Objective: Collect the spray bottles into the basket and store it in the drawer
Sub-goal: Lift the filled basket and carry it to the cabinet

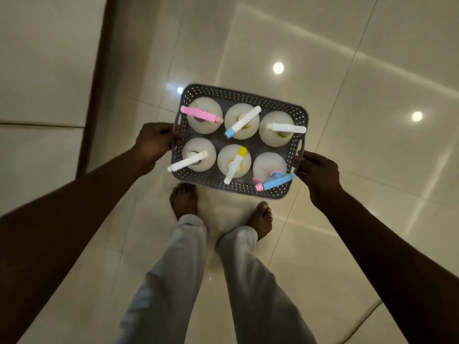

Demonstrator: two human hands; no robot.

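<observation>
Glossy tiled floor (pixel 347 219) below, no drawer in view. Left hand (pixel 154 142) and right hand (pixel 319 173) each clasp a handle of the basket (pixel 244 95), carried level — six spray bottles (pixel 242 121) upright inside. Risk: tilting topples bottles — overhanging blue nozzle (pixel 278 182) may snag the drawer.

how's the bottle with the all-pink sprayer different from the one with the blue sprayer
The pink-sprayer bottle stands in the far left corner of the basket, by the left hand; the blue-sprayer bottle stands in the near right corner, by the right hand. The pink head is one colour; the blue head has a pink tip. The blue head reaches over the basket rim. Both bottles are white, round and upright.
</observation>
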